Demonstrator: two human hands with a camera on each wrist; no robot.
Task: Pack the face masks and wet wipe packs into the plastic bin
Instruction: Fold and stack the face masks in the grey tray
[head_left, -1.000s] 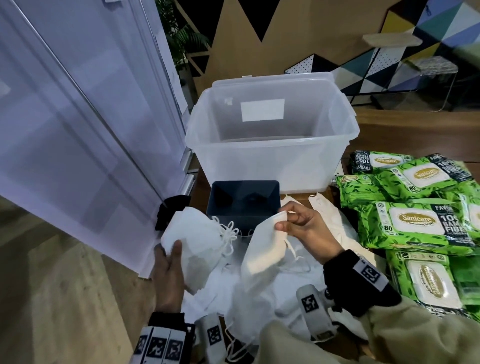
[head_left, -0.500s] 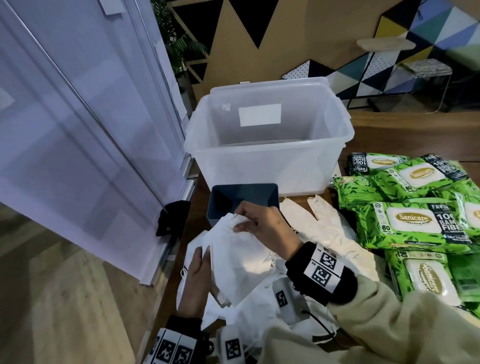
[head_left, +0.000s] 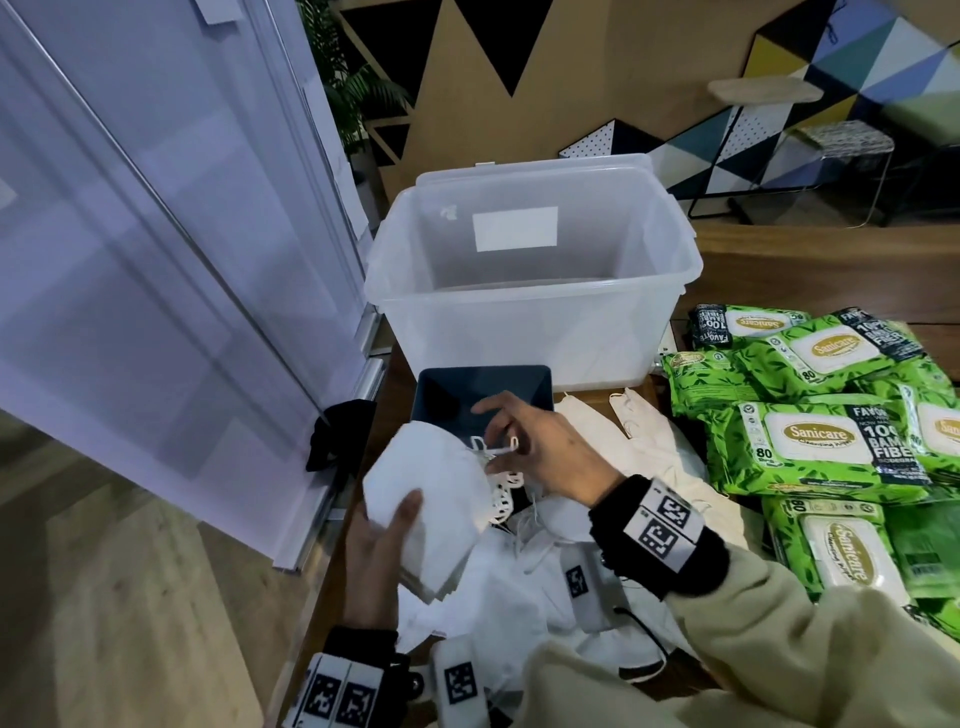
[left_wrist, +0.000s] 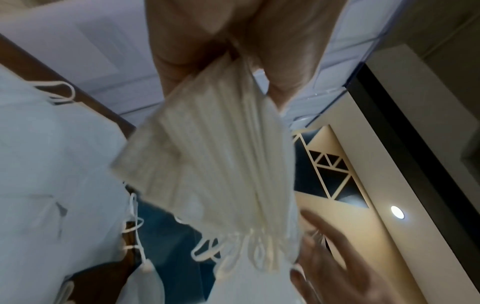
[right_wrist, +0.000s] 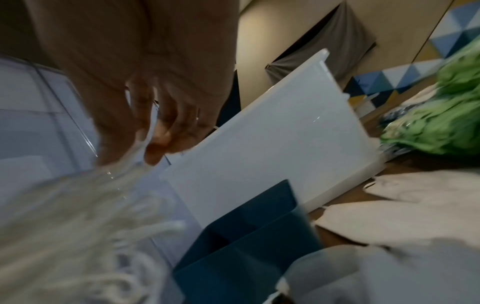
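Right now the left hand (head_left: 382, 551) is gripping a stack of white face masks (head_left: 434, 499) by its lower edge, thumb lying across the front and the fingers (left_wrist: 293, 67) curling round the back, as the left wrist view is showing. The right hand (head_left: 540, 449) is reaching over the stack's far end, where its fingers (right_wrist: 161, 142) are pinching the ear loops (head_left: 493, 449) bunched there, seemingly tidying them. The stack is hovering above the table (head_left: 779, 265), just in front of a small dark blue box (head_left: 441, 395) and short of the clear plastic bin (head_left: 530, 322), which is standing open with nothing visible inside. More loose masks (head_left: 493, 603) are lying in a heap beneath the hands, and the green wet wipe packs (head_left: 810, 447) are sitting piled to the right, well apart from the bin's opening. Judging by the look of them, the masks are going to be light, soft and floppy, sliding apart easily, so squeezing the stack flat across its middle should be keeping it together better than tugging on the stretchy loops. The wipe packs are probably heavier, squashy and slick in their film, so taking each one across its width with a full hand seems wisest.
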